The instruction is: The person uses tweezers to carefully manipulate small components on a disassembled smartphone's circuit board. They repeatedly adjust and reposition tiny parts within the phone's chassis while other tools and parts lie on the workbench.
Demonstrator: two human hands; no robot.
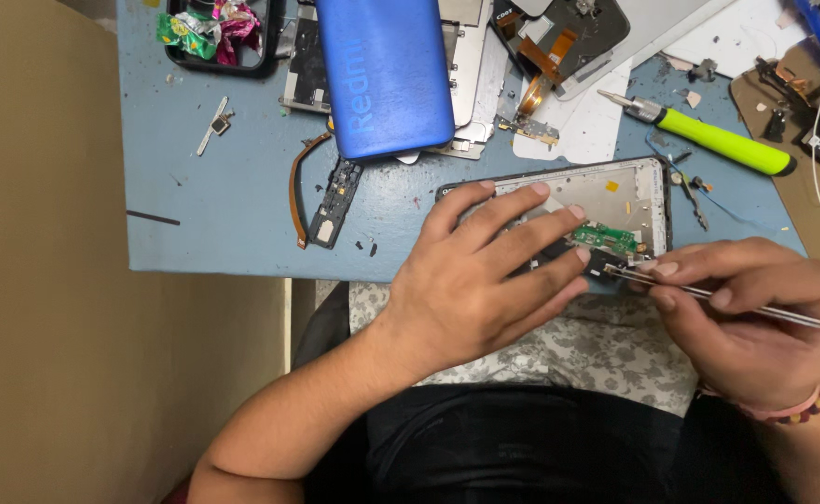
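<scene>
Presently: left hand (485,280), grip open, fingers flat on phone frame (634,191); right hand (755,317), grip closed on tweezers (708,294), tips at green board (606,239); blue bench (223,205).

Surface (223,187): dull blue, scuffed with dark specks. Phone back cover (384,75): bright blue. Small circuit board (606,239): green, in a phone frame (636,191) that's grey inside with a black rim. Screwdriver (713,140): neon yellow-green handle, silver tip. Tweezers (746,308): silver. Ribbon cable (295,201): brown-orange. Cloth on lap (606,350): grey-white floral pattern. Bracelet (783,411): pink.
</scene>
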